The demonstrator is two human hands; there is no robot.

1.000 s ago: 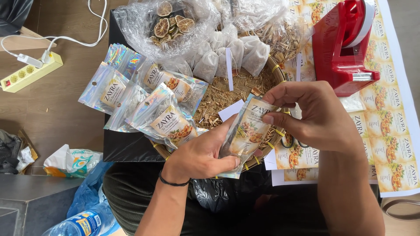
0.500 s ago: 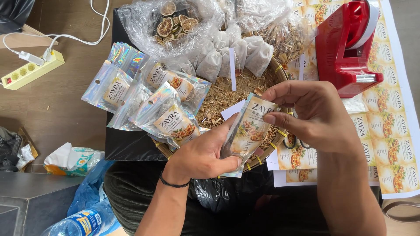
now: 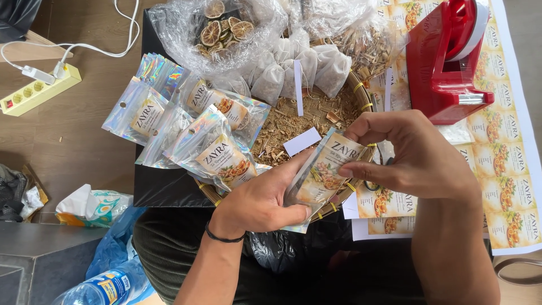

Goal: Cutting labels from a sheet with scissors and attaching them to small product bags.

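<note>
Head view: right hand fingertips pinch the top edge of a shiny labelled pouch; left hand cups it from below, fingers curled; beneath lies a woven basket of dry chopped herb; filled holographic pouches fan left; a crinkled plastic bag holds dried citrus slices; a red tape dispenser stands right.

shiny holographic labelled pouch, tilted upright, held above the woven tray.
</note>
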